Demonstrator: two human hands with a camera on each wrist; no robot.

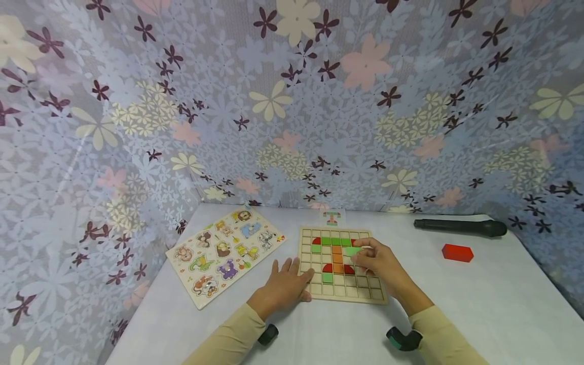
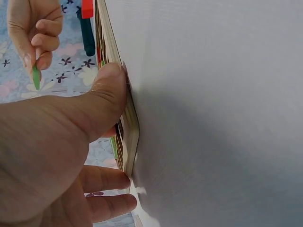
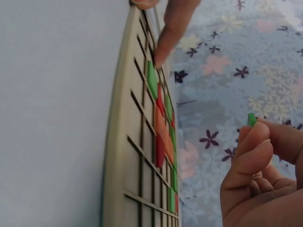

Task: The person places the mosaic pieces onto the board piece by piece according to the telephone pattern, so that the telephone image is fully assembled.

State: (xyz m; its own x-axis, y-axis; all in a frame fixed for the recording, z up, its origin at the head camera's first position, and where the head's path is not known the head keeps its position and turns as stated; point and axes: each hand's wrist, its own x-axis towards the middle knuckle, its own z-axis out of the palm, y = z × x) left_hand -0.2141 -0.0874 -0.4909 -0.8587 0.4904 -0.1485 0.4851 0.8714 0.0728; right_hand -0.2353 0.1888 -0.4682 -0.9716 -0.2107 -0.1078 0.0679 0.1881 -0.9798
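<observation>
A wooden grid board (image 1: 374, 294) lies on the table, with green square tiles (image 1: 335, 242), orange square tiles (image 1: 337, 258) and red quarter-round tiles (image 1: 327, 267) set in some of its cells. Above the board's right half, my right hand (image 1: 382, 264) pinches a green tile (image 3: 251, 119) between thumb and fingers. That tile appears edge-on in the left wrist view, clear of the grid. My left hand (image 1: 284, 285) rests at the board's left front corner, fingers spread and fairly straight, its thumb (image 2: 110, 87) against the board's edge.
A wooden animal puzzle (image 1: 234, 238) lies at the left. Behind the grid board is a small pattern card (image 1: 331, 218). At the right are a black microphone-shaped object (image 1: 461, 227) and a red block (image 1: 458, 252). A flowered curtain (image 1: 292, 126) hangs behind the table.
</observation>
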